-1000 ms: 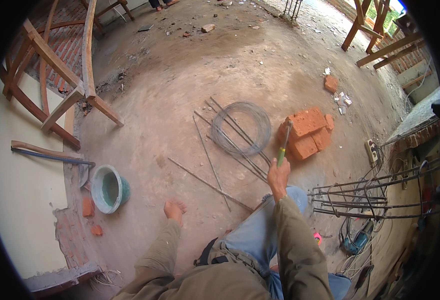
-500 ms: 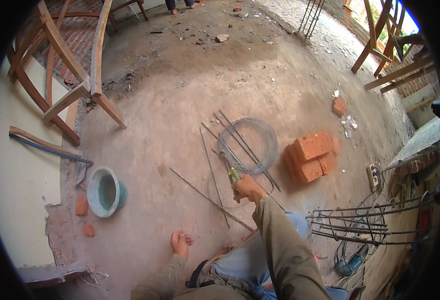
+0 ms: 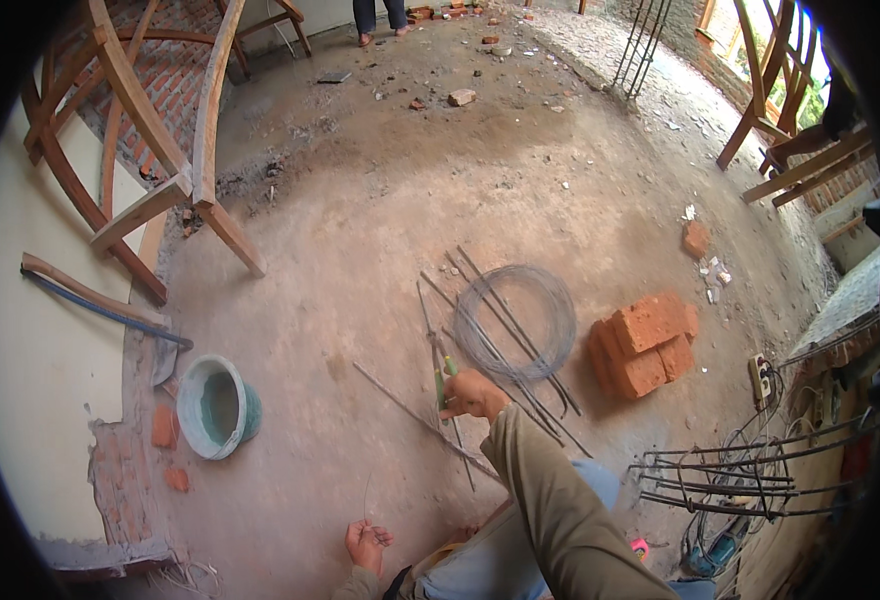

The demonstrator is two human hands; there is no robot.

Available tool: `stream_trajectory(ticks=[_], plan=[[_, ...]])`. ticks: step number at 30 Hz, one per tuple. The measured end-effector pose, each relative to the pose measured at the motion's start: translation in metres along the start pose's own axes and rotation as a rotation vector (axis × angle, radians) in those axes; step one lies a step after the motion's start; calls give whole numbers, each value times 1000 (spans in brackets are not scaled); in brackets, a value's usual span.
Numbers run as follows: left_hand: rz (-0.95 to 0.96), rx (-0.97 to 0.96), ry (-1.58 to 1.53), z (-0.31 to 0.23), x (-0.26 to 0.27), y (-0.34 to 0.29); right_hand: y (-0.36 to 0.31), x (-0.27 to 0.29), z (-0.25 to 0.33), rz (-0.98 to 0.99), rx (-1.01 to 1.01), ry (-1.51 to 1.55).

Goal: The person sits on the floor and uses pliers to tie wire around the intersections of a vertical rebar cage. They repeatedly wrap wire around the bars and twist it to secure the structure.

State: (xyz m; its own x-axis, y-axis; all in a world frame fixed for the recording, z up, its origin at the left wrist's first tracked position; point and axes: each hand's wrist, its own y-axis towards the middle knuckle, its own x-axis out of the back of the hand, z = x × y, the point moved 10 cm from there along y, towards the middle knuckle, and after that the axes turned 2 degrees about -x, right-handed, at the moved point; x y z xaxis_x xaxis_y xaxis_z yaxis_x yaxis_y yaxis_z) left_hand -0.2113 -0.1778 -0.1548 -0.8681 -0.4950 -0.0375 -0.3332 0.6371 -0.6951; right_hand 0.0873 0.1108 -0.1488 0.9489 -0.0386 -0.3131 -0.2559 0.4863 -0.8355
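My right hand (image 3: pixel 476 394) is closed around pliers (image 3: pixel 439 388) with green and yellow handles, held over thin steel rods (image 3: pixel 505 350) on the floor. Just beyond it lies a loose coil of thin wire (image 3: pixel 567 325), overlapping several of the rods. Another rod (image 3: pixel 388 397) slants across the floor to the left of the pliers. Low in the view, my left hand (image 3: pixel 365 546) has its fingers curled and pinched together. A thin wire (image 3: pixel 367 492) rises from it. The pliers' jaws are too small and blurred to make out.
Orange bricks (image 3: pixel 650 325) are stacked to the right. A bucket (image 3: pixel 252 412) stands at left near wooden frames (image 3: pixel 205 130). At lower right are a rebar cage (image 3: pixel 720 486), a power strip (image 3: pixel 760 376) and a blue power tool (image 3: pixel 712 556). A person's legs (image 3: pixel 380 15) show at the far end.
The whole view has shifted, so the floor objects sit lower. My right hand with the pliers has moved left relative to the coil. A thin wire now shows above my left hand.
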Motion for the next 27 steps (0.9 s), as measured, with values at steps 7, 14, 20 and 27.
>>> stream_trajectory(ticks=[7, 14, 20, 27], plan=[[-55, -17, -4, 14, 25, 4, 18, -10, -4, -40, -12, 22], [-35, -16, -90, 36, 48, 22, 38, -22, -7, -30, 19, 143], [-68, -46, -81, 36, 58, 23, 60, -22, -10, -47, 42, 132], [-36, -28, -138, 37, 59, 28, 64, -30, -23, -44, 7, 229]])
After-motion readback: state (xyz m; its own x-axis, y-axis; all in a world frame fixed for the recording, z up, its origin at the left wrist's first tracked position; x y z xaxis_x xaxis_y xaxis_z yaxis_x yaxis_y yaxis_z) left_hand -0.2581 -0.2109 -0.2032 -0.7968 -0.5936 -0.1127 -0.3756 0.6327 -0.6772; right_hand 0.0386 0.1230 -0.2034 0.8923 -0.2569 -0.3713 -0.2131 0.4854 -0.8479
